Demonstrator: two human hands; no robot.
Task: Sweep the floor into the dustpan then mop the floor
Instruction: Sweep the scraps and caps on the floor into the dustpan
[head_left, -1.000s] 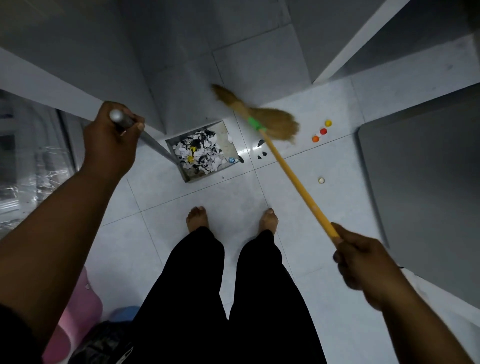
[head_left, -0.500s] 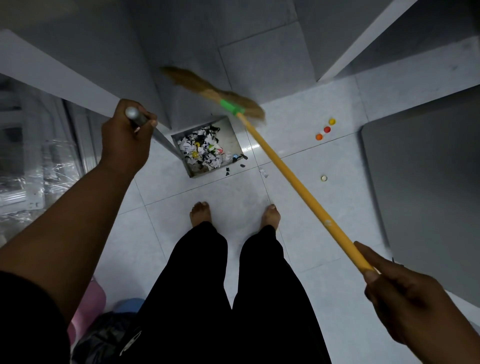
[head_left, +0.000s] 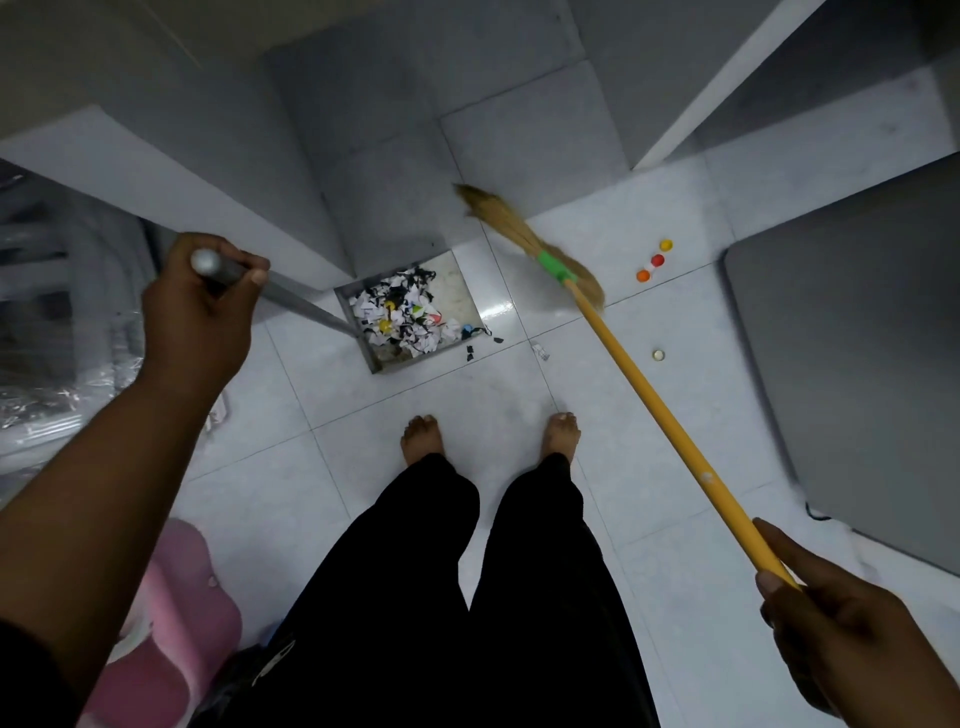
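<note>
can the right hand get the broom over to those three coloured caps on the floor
Probably yes. The right hand holds the broom by its yellow handle, the bristles are just left of the coloured caps, and only bare tile lies between them.

We find the grey dustpan (head_left: 464, 289) flat on the white tiled floor (head_left: 467, 405), full of paper scraps (head_left: 400, 319), its handle (head_left: 306, 307) rising left. The broom (head_left: 649, 397) slants beside it: yellow shaft, green collar, straw head blurred. Coloured caps (head_left: 657, 260) lie right of the head.

I find dim, cool light; glare patch on the floor (head_left: 497, 310); my broom head (head_left: 508, 227) motion-blurred; edges bowed.
</note>
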